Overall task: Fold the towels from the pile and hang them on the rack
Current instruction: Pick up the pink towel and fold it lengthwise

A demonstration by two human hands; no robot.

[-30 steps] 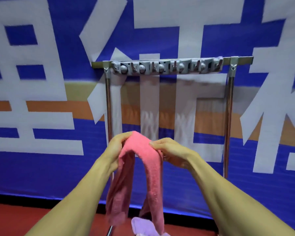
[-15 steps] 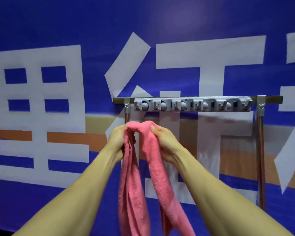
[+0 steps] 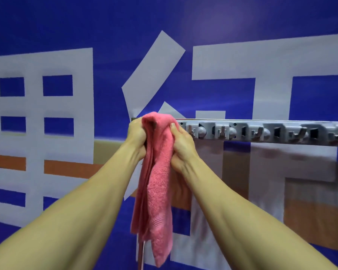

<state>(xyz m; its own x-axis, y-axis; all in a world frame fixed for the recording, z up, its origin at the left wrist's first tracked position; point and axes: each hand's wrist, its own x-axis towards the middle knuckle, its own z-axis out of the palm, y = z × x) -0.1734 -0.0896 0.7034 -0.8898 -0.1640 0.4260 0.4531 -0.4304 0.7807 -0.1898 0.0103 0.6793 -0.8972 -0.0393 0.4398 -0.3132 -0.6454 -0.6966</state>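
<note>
Left hand (image 3: 138,133) and right hand (image 3: 180,141) each grip the folded pink towel (image 3: 158,172) — its top at the rack's (image 3: 261,131) left end, frame centre.

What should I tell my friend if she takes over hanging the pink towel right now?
Left hand: grips the folded pink towel near its top fold, fingers curled round it.
Right hand: grips the same towel from the other side.
Towel: held up at the left end of the grey hook rack, its top fold level with the rail and the rest hanging straight down. Whether it already rests on the rail cannot be seen.
Done: this towel looks folded and brought to the rack.
Left: settle it on the rack, let go, then probably fetch more from the pile, which is out of view.
</note>
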